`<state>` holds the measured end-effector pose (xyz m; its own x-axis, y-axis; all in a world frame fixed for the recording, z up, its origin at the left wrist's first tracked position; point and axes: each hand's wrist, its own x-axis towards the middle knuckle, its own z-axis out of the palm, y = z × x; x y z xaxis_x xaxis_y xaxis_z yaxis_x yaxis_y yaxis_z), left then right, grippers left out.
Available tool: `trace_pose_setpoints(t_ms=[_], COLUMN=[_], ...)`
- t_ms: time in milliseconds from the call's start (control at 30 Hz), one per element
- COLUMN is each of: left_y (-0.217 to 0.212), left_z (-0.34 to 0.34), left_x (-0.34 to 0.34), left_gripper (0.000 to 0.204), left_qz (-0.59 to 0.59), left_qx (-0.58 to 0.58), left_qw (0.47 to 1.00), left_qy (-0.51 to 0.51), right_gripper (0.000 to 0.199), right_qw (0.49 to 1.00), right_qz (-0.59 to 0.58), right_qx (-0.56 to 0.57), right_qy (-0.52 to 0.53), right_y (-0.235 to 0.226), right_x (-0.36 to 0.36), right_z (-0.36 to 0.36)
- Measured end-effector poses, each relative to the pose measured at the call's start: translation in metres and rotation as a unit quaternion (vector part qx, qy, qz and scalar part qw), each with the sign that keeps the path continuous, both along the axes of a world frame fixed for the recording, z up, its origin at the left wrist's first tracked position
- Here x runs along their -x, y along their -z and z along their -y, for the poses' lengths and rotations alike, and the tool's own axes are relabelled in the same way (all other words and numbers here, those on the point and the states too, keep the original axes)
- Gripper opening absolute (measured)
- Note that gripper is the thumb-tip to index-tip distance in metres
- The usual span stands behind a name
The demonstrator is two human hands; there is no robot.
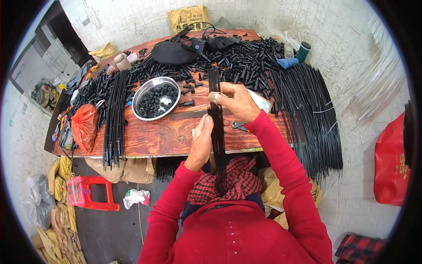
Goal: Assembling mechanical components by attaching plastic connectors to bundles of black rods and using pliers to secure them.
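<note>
A thin bundle of long black rods (pixel 216 90) runs from my lap up over the wooden table (pixel 158 134). My right hand (pixel 237 102) grips the bundle near its upper part, with a taped fingertip against it. My left hand (pixel 200 141) holds the same bundle lower down, just at the table's near edge. Both arms wear red sleeves. The rods' lower ends rest on a red checked cloth (pixel 235 178) on my lap.
A round metal bowl (pixel 140 97) with small black rings sits left of my hands. Black tubes (pixel 246 59) are heaped at the back, rod bundles (pixel 307 114) lie right and rods (pixel 115 116) left. Orange bag (pixel 84 125) at left; red stool (pixel 94 193) on the floor.
</note>
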<state>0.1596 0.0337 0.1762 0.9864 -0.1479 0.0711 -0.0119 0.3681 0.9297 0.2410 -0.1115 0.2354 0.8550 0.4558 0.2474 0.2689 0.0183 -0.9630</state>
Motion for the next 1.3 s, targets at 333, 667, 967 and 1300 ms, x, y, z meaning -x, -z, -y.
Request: trace_pose_setpoints(t_ms=[333,667,967,1300], left_y=[0.047,0.052,0.009,0.002], left_z=[0.007,0.017,0.0,-0.003], left_x=[0.024,0.065,0.075,0.047], left_gripper=[0.031,0.032,0.049,0.052], left_qz=[-0.084,-0.053,-0.08,-0.062], left_qx=[0.06,0.003,-0.035,0.079], left_qw=[0.994,0.997,0.985,0.993], left_qy=[0.045,0.057,0.149,0.054], right_gripper=[0.018,0.027,0.03,0.03], right_qw=[0.943,0.955,0.955,0.944], right_qz=[0.181,-0.194,-0.26,-0.299], right_qx=[-0.007,0.163,-0.04,-0.043], right_qy=[-0.28,-0.15,-0.134,-0.133], right_y=[-0.061,0.049,0.081,0.082], right_x=[0.133,0.14,0.152,0.149], right_z=[0.084,0.091,0.036,0.032])
